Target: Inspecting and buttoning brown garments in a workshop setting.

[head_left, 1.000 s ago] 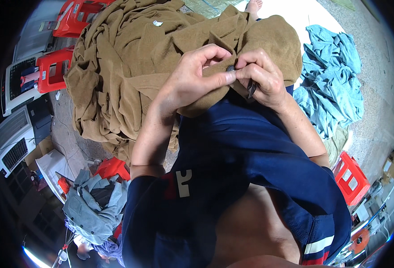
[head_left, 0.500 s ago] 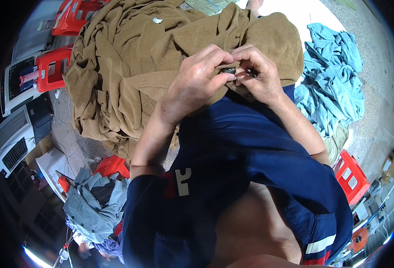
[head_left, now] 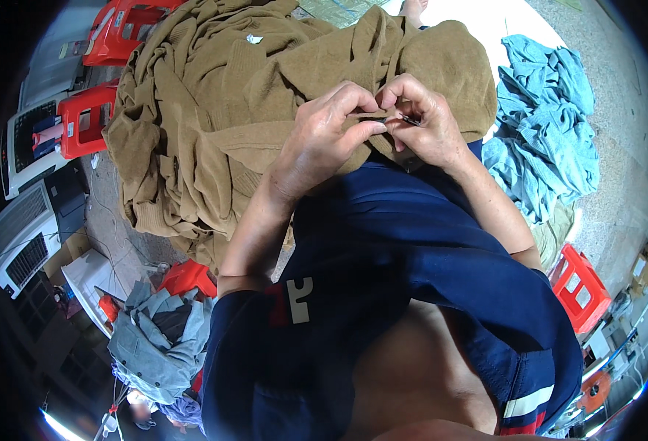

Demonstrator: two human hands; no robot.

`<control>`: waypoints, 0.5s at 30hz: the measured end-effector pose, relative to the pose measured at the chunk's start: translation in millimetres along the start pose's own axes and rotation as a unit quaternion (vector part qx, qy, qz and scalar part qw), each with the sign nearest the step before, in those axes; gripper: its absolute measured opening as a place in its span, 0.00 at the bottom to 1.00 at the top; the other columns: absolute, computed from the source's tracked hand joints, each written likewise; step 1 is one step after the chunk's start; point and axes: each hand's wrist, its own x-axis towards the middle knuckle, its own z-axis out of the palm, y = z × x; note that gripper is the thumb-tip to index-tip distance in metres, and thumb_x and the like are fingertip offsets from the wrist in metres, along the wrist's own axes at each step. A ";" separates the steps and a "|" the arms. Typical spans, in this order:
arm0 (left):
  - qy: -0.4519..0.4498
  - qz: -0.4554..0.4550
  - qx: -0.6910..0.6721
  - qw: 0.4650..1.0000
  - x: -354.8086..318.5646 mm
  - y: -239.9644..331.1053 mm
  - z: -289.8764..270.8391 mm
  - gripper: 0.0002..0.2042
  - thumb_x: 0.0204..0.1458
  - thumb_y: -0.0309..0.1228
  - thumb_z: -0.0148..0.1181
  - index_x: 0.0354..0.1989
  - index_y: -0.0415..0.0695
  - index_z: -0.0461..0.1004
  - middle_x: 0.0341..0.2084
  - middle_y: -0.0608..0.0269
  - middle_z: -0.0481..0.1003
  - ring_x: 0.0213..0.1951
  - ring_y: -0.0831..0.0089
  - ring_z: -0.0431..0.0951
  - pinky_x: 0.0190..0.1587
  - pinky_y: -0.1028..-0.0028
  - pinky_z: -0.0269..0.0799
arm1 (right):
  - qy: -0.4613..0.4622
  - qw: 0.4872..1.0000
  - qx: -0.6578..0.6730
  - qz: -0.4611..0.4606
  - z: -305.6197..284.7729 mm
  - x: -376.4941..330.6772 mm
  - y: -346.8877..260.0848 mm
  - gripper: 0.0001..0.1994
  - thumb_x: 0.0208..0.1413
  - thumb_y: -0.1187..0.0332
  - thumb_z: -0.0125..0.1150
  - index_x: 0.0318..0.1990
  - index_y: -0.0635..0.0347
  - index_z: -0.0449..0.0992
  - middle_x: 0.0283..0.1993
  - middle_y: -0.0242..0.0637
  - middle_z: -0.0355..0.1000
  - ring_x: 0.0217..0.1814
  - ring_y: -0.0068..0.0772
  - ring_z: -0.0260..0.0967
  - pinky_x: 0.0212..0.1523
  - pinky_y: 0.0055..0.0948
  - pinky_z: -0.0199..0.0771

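Observation:
A brown knitted garment point(head_left: 265, 81) lies bunched over my lap and beyond it. Its edge is pinched between thumb and forefinger of my left hand point(head_left: 328, 132), with a dark button point(head_left: 372, 119), seen nearly edge-on, at those fingertips. Close against it, almost touching the left fingertips, my right hand point(head_left: 430, 128) is closed with bent fingers. A small dark, thin thing point(head_left: 411, 120) shows between its thumb and fingers; its kind is too small to tell. The cloth between both hands is partly hidden by the fingers.
A heap of light blue knitwear point(head_left: 544, 125) lies to the right on a white sheet. Red plastic stools point(head_left: 89, 117) stand at the left, another red stool point(head_left: 581, 290) at the right. Grey-blue clothes point(head_left: 155, 338) are piled at lower left, near white appliances point(head_left: 23, 228).
The button has turned from showing its face to nearly edge-on. My right fingers have shifted slightly and the cloth edge between the hands is drawn flatter.

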 end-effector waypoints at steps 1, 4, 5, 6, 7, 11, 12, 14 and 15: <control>0.013 -0.021 -0.015 1.000 -0.5 1.8 1.3 0.12 0.46 0.24 0.68 0.37 0.37 0.73 0.33 0.58 0.76 0.36 0.68 0.78 0.40 0.74 0.74 | -0.003 1.000 0.010 -0.005 0.3 0.3 2.6 0.11 0.53 0.84 0.56 0.41 0.57 0.67 0.25 0.28 0.69 0.20 0.16 0.69 0.19 0.19 0.66; 0.000 -0.041 -0.008 0.999 0.9 -1.8 -1.1 0.11 0.48 0.27 0.67 0.36 0.38 0.72 0.31 0.57 0.75 0.33 0.66 0.78 0.36 0.72 0.73 | 0.003 0.999 0.028 -0.023 2.1 -0.4 5.0 0.11 0.53 0.85 0.56 0.38 0.58 0.67 0.26 0.28 0.68 0.21 0.15 0.69 0.19 0.18 0.67; -0.025 -0.041 0.014 0.999 1.8 -4.8 -3.2 0.11 0.49 0.30 0.65 0.35 0.38 0.72 0.28 0.56 0.73 0.31 0.64 0.77 0.33 0.70 0.72 | 0.012 0.999 0.037 -0.036 2.5 -0.5 5.1 0.11 0.52 0.86 0.56 0.36 0.58 0.67 0.26 0.28 0.67 0.21 0.15 0.69 0.19 0.18 0.67; -0.026 -0.042 0.014 0.999 1.4 -7.3 -5.0 0.11 0.49 0.30 0.65 0.35 0.38 0.72 0.28 0.56 0.73 0.31 0.64 0.77 0.33 0.70 0.72 | 0.012 0.999 0.038 -0.036 2.8 -0.7 5.3 0.11 0.52 0.86 0.56 0.36 0.58 0.67 0.26 0.28 0.67 0.21 0.15 0.69 0.19 0.18 0.67; -0.060 -0.028 0.056 0.996 0.8 -10.0 -6.6 0.11 0.49 0.32 0.65 0.34 0.39 0.71 0.26 0.58 0.72 0.29 0.64 0.76 0.31 0.69 0.71 | 0.012 0.998 0.037 -0.044 2.9 -0.9 5.5 0.11 0.52 0.86 0.56 0.35 0.58 0.67 0.25 0.27 0.67 0.21 0.15 0.69 0.19 0.17 0.67; -0.093 0.051 0.147 0.983 -2.4 -15.9 -6.2 0.10 0.49 0.31 0.66 0.30 0.40 0.71 0.22 0.59 0.70 0.24 0.61 0.73 0.26 0.68 0.68 | -0.007 0.997 0.082 0.002 -1.8 -2.0 7.4 0.10 0.52 0.87 0.56 0.34 0.59 0.67 0.26 0.26 0.67 0.21 0.13 0.68 0.20 0.15 0.68; -0.093 0.051 0.147 0.983 -2.6 -16.3 -5.0 0.10 0.49 0.31 0.66 0.30 0.40 0.71 0.22 0.59 0.70 0.24 0.61 0.73 0.26 0.68 0.68 | -0.007 0.997 0.082 0.003 -3.3 -1.6 6.7 0.10 0.52 0.87 0.56 0.34 0.59 0.67 0.26 0.26 0.67 0.21 0.13 0.68 0.20 0.15 0.68; -0.080 0.089 0.193 0.974 -3.0 -15.1 -1.2 0.10 0.49 0.32 0.66 0.28 0.41 0.71 0.20 0.60 0.69 0.22 0.60 0.73 0.25 0.66 0.68 | -0.009 0.991 0.126 0.038 -5.4 -0.2 4.6 0.10 0.52 0.87 0.56 0.35 0.59 0.68 0.26 0.25 0.67 0.21 0.13 0.67 0.20 0.15 0.67; -0.081 0.089 0.193 0.974 -3.1 -13.5 0.1 0.10 0.49 0.32 0.66 0.28 0.41 0.71 0.20 0.60 0.69 0.22 0.60 0.73 0.25 0.66 0.68 | -0.008 0.991 0.126 0.039 -5.6 -0.5 4.1 0.10 0.52 0.87 0.56 0.35 0.59 0.68 0.26 0.25 0.67 0.21 0.13 0.67 0.20 0.15 0.67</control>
